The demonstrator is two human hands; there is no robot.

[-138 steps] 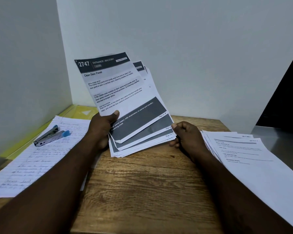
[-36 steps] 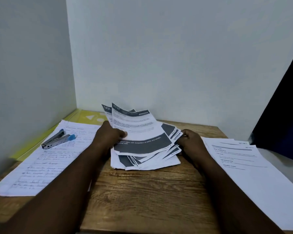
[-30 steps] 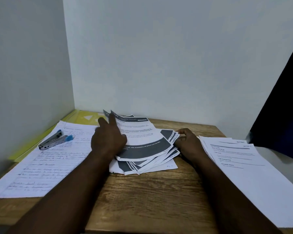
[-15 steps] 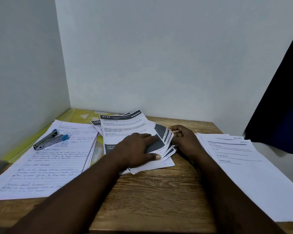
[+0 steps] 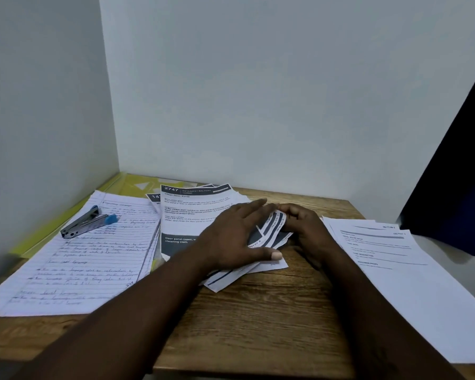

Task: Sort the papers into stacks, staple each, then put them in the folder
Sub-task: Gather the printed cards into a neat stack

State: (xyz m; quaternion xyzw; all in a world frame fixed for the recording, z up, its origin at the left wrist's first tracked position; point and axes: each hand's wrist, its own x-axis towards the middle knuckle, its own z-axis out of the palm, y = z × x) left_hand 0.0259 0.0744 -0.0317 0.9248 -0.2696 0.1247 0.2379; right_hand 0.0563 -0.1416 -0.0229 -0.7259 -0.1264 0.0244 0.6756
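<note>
A fanned pile of printed sheets with dark header bands lies flat in the middle of the wooden table. My left hand rests flat on the pile with fingers spread and straight. My right hand is at the pile's right edge, its fingers curled on the sheet corners. A handwritten lined stack lies at the left with a silver and blue stapler on top. A stack of white printed pages lies at the right. A yellow-green folder shows under the lined stack.
Two white walls meet at the back left corner, close behind the papers. A dark blue panel stands at the right edge. Bare wood shows at the table's front.
The printed pile went from held up and fanned to lying on the table. My left hand moved from its left edge onto its top and now lies flat there.
</note>
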